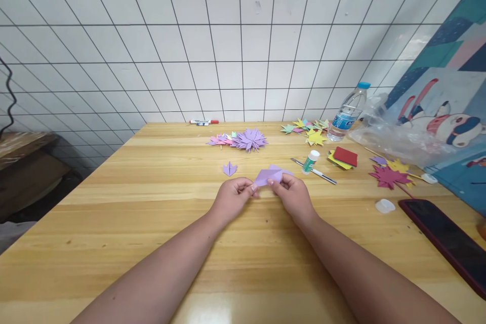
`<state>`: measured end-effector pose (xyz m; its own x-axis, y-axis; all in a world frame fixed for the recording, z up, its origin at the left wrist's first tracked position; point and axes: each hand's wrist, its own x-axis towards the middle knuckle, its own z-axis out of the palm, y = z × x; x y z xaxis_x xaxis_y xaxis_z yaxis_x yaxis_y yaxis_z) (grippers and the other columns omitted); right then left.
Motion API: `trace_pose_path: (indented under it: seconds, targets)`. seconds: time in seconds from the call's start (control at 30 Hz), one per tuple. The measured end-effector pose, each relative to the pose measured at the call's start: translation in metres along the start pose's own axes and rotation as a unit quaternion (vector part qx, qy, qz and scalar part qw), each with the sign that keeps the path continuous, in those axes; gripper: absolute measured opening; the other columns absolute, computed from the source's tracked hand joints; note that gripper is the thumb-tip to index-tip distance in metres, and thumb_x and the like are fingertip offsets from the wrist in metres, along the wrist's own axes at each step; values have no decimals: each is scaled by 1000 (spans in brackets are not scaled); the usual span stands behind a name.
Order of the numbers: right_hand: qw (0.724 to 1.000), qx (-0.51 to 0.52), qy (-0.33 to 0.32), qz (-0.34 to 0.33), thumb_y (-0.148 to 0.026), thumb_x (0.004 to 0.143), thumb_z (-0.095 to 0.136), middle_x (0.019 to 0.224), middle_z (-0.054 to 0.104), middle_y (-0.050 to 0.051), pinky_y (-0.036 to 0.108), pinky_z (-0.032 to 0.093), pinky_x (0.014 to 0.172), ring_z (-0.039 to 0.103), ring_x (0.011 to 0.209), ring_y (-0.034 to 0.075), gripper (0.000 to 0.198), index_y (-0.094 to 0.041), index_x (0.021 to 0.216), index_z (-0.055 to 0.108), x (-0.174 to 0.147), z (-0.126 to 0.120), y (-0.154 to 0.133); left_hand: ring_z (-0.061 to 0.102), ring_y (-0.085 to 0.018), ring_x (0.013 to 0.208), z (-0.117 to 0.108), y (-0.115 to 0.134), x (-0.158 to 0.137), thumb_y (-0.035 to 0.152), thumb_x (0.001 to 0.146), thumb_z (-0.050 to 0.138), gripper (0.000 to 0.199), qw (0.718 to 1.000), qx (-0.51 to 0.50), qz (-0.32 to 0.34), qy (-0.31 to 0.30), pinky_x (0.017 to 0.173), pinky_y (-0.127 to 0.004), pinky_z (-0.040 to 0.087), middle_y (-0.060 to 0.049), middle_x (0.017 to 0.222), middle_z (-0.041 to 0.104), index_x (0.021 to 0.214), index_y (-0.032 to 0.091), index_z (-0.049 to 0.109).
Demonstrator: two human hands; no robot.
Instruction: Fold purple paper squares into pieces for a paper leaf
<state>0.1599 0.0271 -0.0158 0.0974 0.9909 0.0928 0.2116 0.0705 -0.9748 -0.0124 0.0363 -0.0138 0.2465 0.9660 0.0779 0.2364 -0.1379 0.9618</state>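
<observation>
A folded sheet of purple paper (269, 176) is held between my two hands above the wooden table (159, 243). My left hand (233, 196) pinches its left corner between thumb and fingers. On the opposite side, my right hand (294, 195) grips the paper with the thumb on top. Just beyond my left hand lies a small folded purple paper piece (230, 168). A glue stick (311, 162) with a white cap stands past my right hand, beside a slim metallic craft knife or pen (322, 177).
Purple paper leaves (250, 139) and a marker (204, 122) lie toward the tiled wall. Rightward are yellow leaves (316, 136), a water bottle (348, 114), red and yellow paper squares (345, 157), a plastic bag (398, 142), a dark red leaf (389, 176), a clear cap (385, 206) and a phone (448, 243).
</observation>
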Motion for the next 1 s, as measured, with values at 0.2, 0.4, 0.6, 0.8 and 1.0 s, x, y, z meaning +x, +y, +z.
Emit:
trace_pose_path:
  seconds: [0.2,0.4,0.6,0.8,1.0]
  targets:
    - [997,64,22,30,-43,69,62,70,63,2,24,39,54,48,56,12,33,-15,85,65,1,-3,-6,61,-16,62,-7,2,2,42,73,60,28,994,-74,-46,64,57,-23,43,-3,61,65,75,15,62]
    - [999,27,-32,-5,-42,73,60,73,66,3,26,43,60,54,63,15,28,-16,83,66,-2,3,-1,64,-19,73,1,1,-2,42,70,63,29,999,-38,-8,-25,67,-26,46,-5,77,70,80,15,66]
    - [999,31,-33,3,-40,72,60,71,65,3,25,42,58,52,61,14,26,-15,79,66,-1,3,-1,65,-19,73,0,0,-2,43,76,58,29,999,-34,-1,-17,71,-27,46,-5,74,72,73,16,69]
    - [996,74,-20,36,-39,72,61,72,64,2,24,41,56,50,59,12,28,-14,84,65,1,-1,-4,65,-21,79,-2,3,-2,43,74,61,34,996,-81,-21,-15,74,-29,47,-8,81,72,90,14,66]
    - [995,68,-72,-3,-36,71,63,82,68,4,30,46,73,60,76,17,24,-16,84,65,-1,2,-4,63,-17,68,0,-3,0,38,74,61,23,999,-54,2,-8,67,-26,46,-4,69,68,77,15,64]
